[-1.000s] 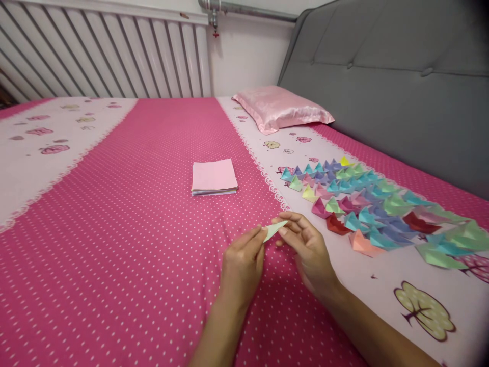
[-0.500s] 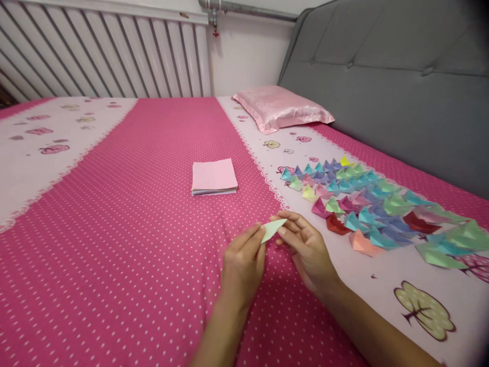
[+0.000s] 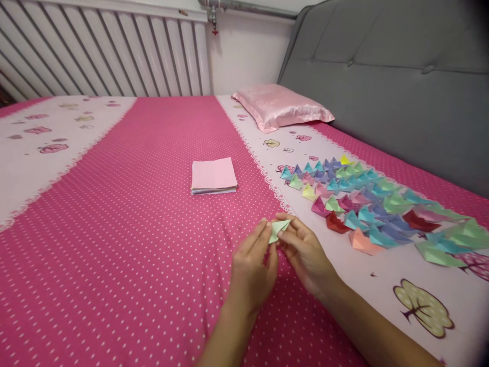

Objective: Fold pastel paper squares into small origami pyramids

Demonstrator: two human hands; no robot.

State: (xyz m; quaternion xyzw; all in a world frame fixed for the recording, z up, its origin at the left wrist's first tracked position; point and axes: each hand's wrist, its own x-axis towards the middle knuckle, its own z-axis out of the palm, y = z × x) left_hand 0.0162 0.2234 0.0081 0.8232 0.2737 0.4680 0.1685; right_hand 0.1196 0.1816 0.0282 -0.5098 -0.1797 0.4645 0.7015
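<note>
No legible txt, labels, brands, nos. or signs anywhere in view.

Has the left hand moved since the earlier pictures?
Yes, the left hand has shifted slightly rightward relative to the pink-topped paper stack.
</note>
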